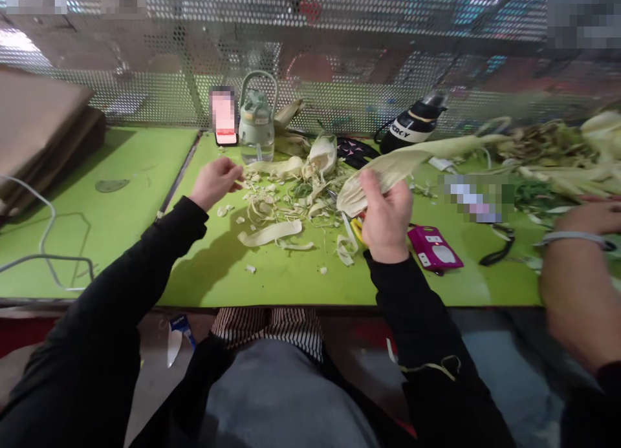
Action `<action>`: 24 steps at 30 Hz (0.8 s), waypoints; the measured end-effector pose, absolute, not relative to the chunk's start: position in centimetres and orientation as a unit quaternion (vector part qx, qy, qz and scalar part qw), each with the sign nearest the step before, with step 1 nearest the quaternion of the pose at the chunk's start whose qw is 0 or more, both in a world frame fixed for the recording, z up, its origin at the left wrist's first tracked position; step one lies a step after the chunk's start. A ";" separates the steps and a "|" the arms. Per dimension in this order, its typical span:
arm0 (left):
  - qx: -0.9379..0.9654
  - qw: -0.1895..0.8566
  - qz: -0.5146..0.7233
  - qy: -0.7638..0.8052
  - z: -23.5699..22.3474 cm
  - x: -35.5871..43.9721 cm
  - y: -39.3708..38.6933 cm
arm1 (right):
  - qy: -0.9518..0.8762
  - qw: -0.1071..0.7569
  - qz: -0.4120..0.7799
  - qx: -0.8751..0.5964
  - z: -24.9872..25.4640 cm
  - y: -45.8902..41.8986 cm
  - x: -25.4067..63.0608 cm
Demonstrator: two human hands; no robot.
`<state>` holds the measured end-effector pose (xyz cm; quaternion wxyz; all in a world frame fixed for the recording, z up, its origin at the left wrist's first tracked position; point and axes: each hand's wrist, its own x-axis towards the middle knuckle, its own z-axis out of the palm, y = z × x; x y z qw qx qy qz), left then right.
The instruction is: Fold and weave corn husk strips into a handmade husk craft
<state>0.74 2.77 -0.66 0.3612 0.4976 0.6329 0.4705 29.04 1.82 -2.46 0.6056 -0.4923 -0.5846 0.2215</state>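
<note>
My right hand is closed on a long pale-green leaf that looks like a corn husk. Its broad end sits by my thumb, and its narrow end runs off to the right. My left hand hovers above the left side of the scraps with its fingers curled together; what they pinch, if anything, is too small to make out. Between my hands lie pale shavings and a curved peeled strip. Behind them rests a pale layered bulb-shaped piece. A yellow handle shows beside my right hand.
At the back stand a phone, a green water bottle and a tilted black bottle before a perforated metal screen. A magenta device lies right. Another person's arm reaches in there, near more leaves. Cardboard and cables occupy the left.
</note>
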 end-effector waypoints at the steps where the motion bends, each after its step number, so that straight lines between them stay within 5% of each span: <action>1: 0.508 0.317 0.446 0.665 -0.5 0.2 3.2 | -0.604 0.577 0.251 -0.489 -2.2 1.9 29.1; 3: 0.540 0.271 0.444 0.662 0.2 0.5 3.2 | -0.642 0.511 0.311 -0.480 -1.7 1.9 28.7; 10: 0.575 0.492 0.459 0.466 2.6 8.3 1.7 | -0.729 0.346 0.373 -0.457 -0.9 1.3 25.9; 24: 0.396 0.628 0.509 0.435 1.2 6.7 3.6 | -0.695 0.266 0.518 -0.423 -3.0 0.1 28.3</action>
